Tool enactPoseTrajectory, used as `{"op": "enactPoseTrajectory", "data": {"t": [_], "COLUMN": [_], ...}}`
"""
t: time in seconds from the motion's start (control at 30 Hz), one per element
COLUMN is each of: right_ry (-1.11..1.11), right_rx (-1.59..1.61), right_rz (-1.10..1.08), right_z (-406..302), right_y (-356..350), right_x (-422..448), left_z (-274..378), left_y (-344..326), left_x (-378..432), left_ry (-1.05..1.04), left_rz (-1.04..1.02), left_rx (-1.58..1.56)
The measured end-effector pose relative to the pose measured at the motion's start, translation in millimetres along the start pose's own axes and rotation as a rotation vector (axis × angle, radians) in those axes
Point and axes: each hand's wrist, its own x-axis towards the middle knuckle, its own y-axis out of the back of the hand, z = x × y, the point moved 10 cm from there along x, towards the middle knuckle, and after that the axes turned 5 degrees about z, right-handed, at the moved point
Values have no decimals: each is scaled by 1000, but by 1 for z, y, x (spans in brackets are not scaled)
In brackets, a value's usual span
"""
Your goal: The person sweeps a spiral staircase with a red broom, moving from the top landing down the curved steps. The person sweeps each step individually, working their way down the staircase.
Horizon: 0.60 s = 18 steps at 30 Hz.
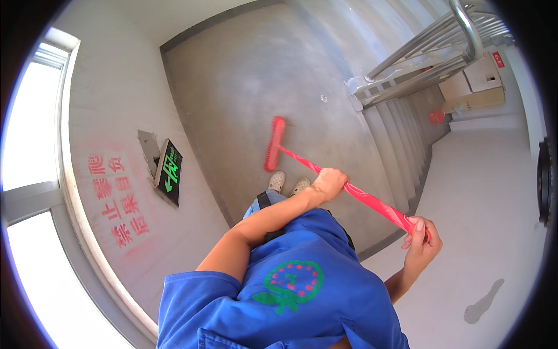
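A red push broom slants across the view, its bristled head (274, 144) on the concrete landing floor (244, 78) just beyond my shoes (277, 180). My left hand (332, 184) wraps around the middle of the patterned red handle (377, 206), with that forearm crossing in front of my body. At the handle's top end, my right hand (422, 240) grips near the ring-shaped tip, thumb laid over it. A small whitish scrap or mark (323, 98) shows on the floor beyond the broom head.
Stairs (396, 148) descend at the right, beside a metal railing (418, 48); more steps (370, 22) lie at the top. A green exit sign (170, 173) juts from the left wall near windows (32, 126). Below the stairs are a red bucket (436, 116) and a cardboard box (475, 100).
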Motion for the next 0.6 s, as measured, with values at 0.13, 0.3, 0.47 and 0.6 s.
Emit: {"op": "enactPoseTrajectory", "data": {"t": [0.13, 0.3, 0.47, 0.6], "right_ry": [-123, -250, -378, -396], "right_rx": [30, 68, 22, -69], "right_rz": [-120, -369, -463, -210], "right_z": [31, 77, 93, 106], "right_y": [-25, -106, -132, -74], "right_x": [5, -22, -42, -42], "left_z": [-45, -148, -181, -117], "left_y": [-10, -35, -64, -89], "left_x": [-14, -61, -89, -59], "left_ry": [141, 323, 317, 158], "left_rz": [-117, -115, -187, -337], "left_rx": [183, 285, 281, 278]}}
